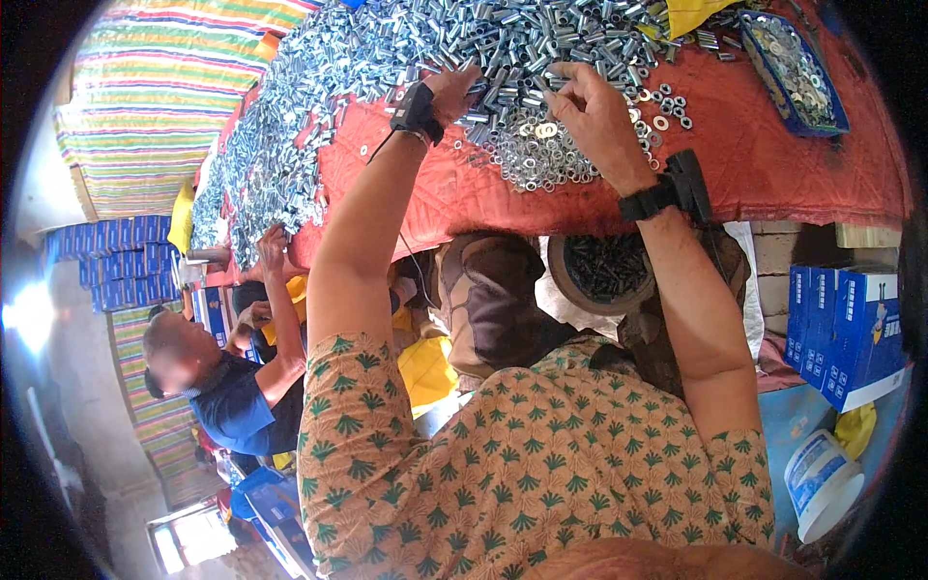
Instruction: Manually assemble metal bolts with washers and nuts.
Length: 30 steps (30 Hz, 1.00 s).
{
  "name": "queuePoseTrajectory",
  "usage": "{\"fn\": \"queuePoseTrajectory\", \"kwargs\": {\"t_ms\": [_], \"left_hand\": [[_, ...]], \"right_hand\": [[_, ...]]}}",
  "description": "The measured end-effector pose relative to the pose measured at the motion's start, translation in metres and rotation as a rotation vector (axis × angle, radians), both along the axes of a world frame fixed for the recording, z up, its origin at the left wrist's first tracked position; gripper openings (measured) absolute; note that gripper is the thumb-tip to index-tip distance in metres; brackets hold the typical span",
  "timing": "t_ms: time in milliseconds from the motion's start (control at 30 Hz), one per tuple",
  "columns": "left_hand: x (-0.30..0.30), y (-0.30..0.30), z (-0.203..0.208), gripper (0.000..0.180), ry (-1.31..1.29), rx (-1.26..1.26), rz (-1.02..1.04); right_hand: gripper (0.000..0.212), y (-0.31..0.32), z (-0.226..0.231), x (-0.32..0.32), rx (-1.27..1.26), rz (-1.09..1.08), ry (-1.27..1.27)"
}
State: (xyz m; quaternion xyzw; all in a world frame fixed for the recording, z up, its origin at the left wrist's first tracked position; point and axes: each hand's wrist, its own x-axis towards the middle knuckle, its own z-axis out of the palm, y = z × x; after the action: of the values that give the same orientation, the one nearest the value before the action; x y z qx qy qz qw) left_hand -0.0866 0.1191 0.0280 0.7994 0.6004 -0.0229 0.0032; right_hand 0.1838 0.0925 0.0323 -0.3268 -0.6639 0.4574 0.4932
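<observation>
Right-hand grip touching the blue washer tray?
Apart. The head view shows a stretch of quilted red cloth between the right-hand grip and the blue washer tray.

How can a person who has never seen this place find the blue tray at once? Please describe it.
Start from the large red cloth, strewn with loose metal parts. Look to its right side, past the right hand. The blue tray there is long and shallow; its walls hold many small washers, while the neighbouring metal parts lie loose on the cloth.
</observation>
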Motion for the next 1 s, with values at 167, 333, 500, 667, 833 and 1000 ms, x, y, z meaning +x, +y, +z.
{"fn": "queuePoseTrajectory", "kwargs": {"t_ms": [167,333,500,667,833,1000], "left_hand": [[-0.014,-0.003,-0.007,0.035,0.016,0.023,0.261],[-0.022,-0.032,0.005,0.032,-0.282,0.229,0.430],[-0.071,-0.103,-0.001,0.025,-0.262,0.200,0.192],[-0.062,-0.158,-0.019,0.038,-0.244,0.069,0.130],[-0.077,-0.194,-0.030,0.038,-0.520,0.120,0.424],[-0.084,-0.182,-0.034,0.026,-0.443,0.239,0.695]], "right_hand": [[0.033,-0.001,0.000,-0.005,0.048,-0.004,-0.040],[0.033,0.004,-0.011,0.003,0.033,-0.024,-0.067],[0.033,-0.002,-0.003,-0.004,0.062,0.031,-0.053],[0.034,-0.002,-0.008,-0.006,0.091,0.033,-0.097],[0.034,-0.003,-0.011,-0.011,0.063,0.064,-0.101],[0.033,-0.002,-0.013,-0.013,0.055,0.078,-0.142]]}}
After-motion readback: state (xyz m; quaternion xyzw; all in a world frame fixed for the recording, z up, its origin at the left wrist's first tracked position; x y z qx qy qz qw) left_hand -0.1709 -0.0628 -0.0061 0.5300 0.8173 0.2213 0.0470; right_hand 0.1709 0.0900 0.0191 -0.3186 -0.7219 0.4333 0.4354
